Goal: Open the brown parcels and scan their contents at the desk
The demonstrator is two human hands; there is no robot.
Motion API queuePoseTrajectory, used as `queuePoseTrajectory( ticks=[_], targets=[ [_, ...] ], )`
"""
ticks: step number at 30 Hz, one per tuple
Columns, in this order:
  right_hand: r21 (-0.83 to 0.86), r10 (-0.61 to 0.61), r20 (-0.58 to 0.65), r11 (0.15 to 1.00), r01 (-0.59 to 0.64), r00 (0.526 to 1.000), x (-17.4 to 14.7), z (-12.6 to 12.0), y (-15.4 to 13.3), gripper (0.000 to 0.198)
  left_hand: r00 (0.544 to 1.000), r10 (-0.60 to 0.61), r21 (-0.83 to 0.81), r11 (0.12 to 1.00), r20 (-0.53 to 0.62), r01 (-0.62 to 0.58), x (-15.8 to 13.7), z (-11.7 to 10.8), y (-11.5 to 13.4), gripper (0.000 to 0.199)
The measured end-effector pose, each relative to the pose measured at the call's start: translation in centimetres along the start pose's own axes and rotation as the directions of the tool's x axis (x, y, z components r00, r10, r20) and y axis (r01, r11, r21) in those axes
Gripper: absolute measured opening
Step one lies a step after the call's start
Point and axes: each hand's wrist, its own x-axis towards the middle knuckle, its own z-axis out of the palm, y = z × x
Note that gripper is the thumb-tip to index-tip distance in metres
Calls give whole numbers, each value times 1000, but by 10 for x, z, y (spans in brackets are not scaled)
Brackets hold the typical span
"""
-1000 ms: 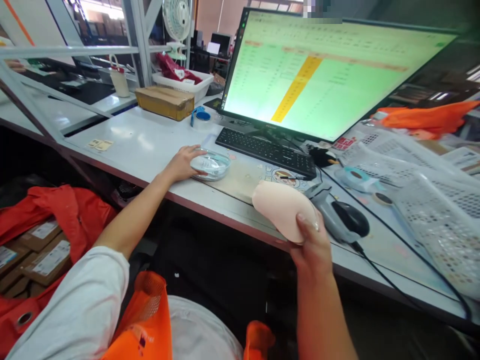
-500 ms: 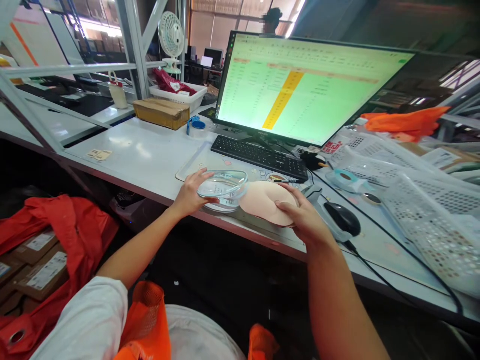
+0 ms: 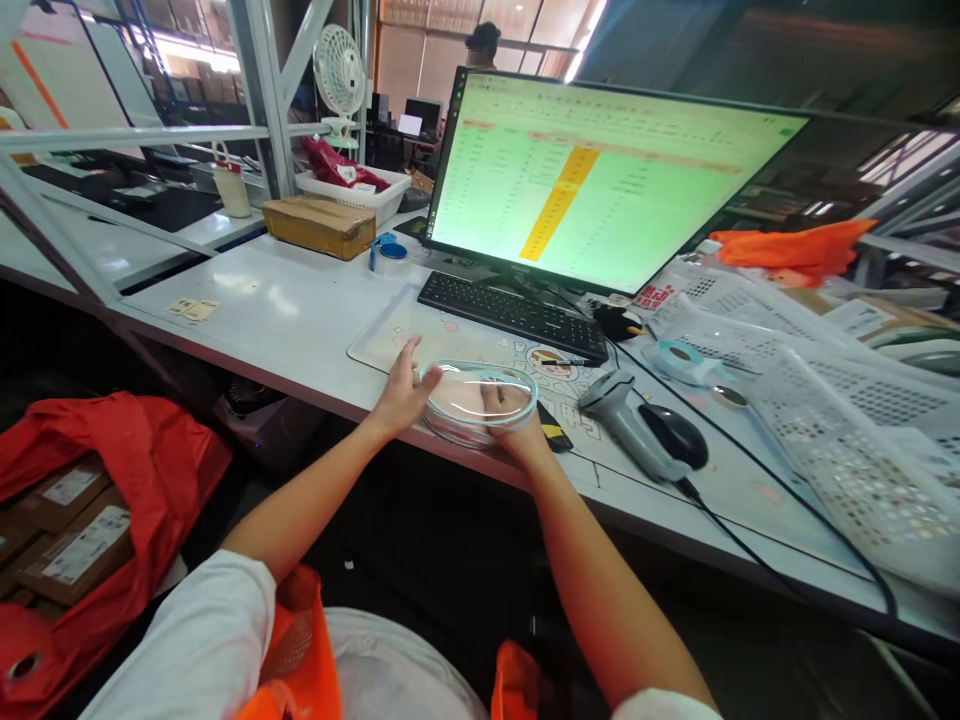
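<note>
A clear oval case with a pale teal rim (image 3: 480,427) sits at the desk's front edge. Through its transparent top a beige, smooth rounded pad (image 3: 459,396) is visible. My right hand (image 3: 514,420) reaches in at the case's right side, its fingers on the pad and partly seen through the clear plastic. At the left end of the case is my left hand (image 3: 401,398), with thumb and fingers spread apart and the thumb close to the rim. A dark, yellow-marked flat item (image 3: 555,430) lies just right of my right hand.
To the right are a grey barcode scanner (image 3: 637,430), a black mouse (image 3: 673,436) and white perforated baskets (image 3: 862,430). Behind the case stand a keyboard (image 3: 510,315) and monitor (image 3: 600,180). A pen (image 3: 566,363) lies on the desk mat (image 3: 390,335). Someone stands far back.
My right hand has moved left with the beige pad, which now shows within the clear case. My left hand's fingers have come off the rim and spread.
</note>
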Motion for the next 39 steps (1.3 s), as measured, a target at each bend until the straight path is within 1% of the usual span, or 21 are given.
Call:
queuePoseTrajectory(
  ticks=[2,3,5,7,9,11,12,14,17,19,21,22,23,25,28,30,31,33,35,37,39],
  targets=[
    [86,41,-17,996,-39,999,-1,-1,0,54,987,-163,36,986,-1,163,10,-1,1,62],
    [140,58,-33,989,-53,998,-3,-2,-2,57,980,-198,39,980,34,196,12,-1,4,55],
    [226,93,-75,971,-74,993,-11,-4,-7,64,977,-177,-67,980,116,186,10,-3,15,49],
    [337,150,-166,938,-87,975,-25,-8,-18,63,984,-100,-234,963,147,133,-2,-8,30,54],
    [548,234,-300,836,-34,925,-44,-14,-33,50,986,-41,-349,932,161,96,-19,-17,44,68],
    [751,312,-385,653,98,869,-68,-24,-49,38,984,-15,-446,890,180,95,-39,-27,54,77],
    [804,321,-399,573,160,859,-81,-30,-56,35,983,-1,-508,856,185,97,-49,-33,57,79],
    [827,250,-403,511,234,880,-108,-44,-64,27,981,48,-636,767,188,85,-68,-45,57,76],
    [807,82,-391,509,299,917,-143,-64,-64,24,960,133,-762,639,245,106,-99,-61,51,69],
    [802,-22,-286,542,251,958,-158,-71,-61,29,921,162,-761,623,354,182,-119,-67,45,73],
    [761,-176,-32,633,138,984,-165,-71,-60,31,862,175,-713,651,476,261,-136,-68,40,80],
    [723,-259,113,684,100,959,-167,-69,-61,31,830,176,-685,666,529,295,-143,-67,37,82],
    [688,-332,237,721,84,913,-168,-65,-63,30,798,175,-663,671,576,331,-149,-65,35,83],
    [650,-424,400,756,75,813,-173,-56,-66,33,724,152,-619,653,673,437,-160,-60,29,83],
    [626,-443,540,780,10,715,-183,-45,-68,39,581,116,-523,598,806,607,-173,-52,19,85],
    [609,-436,613,792,-42,659,-191,-42,-67,40,484,117,-455,582,867,674,-180,-49,12,90],
    [599,-424,641,798,-71,640,-194,-42,-66,38,450,116,-428,582,885,692,-182,-49,10,93],
    [559,-368,680,820,-122,634,-199,-42,-66,30,427,91,-397,580,899,712,-186,-48,7,95],
    [502,-303,687,855,-130,660,-203,-42,-67,25,446,50,-392,570,894,722,-189,-49,7,92],
    [432,-270,680,899,-75,682,-205,-41,-70,26,452,13,-380,564,892,733,-191,-50,8,85],
    [320,-258,709,947,26,656,-208,-41,-72,23,434,-46,-335,563,900,756,-195,-51,8,79]
  ],
)
